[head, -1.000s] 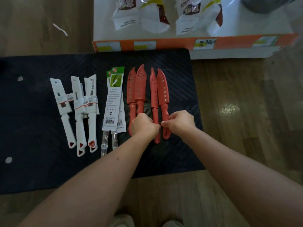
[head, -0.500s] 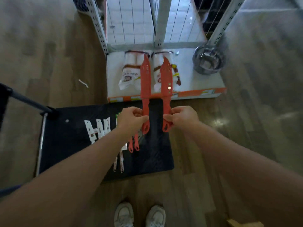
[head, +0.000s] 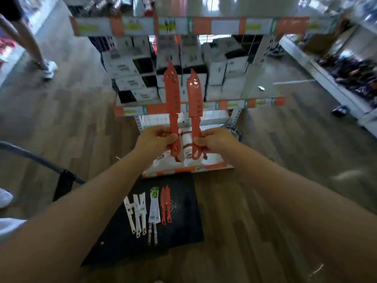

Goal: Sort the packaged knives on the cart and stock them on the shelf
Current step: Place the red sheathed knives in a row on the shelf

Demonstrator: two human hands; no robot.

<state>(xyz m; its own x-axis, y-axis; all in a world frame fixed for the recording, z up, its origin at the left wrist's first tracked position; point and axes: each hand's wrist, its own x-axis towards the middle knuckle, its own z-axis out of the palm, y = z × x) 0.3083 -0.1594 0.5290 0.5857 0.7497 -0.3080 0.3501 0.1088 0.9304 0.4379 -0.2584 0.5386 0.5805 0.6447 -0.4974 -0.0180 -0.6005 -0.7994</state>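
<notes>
Left hand gripped one red sheathed knife by its handle; right hand gripped another. Both stood upright before the shelf. Remaining knives lay on the cart.

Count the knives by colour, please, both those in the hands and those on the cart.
Red knives: 4, one in the left hand, one in the right hand, two on the cart
White knives: 3
Green-carded knives: 2
Total: 9

Black cart deck with white knives, carded knives, red knives.
</notes>
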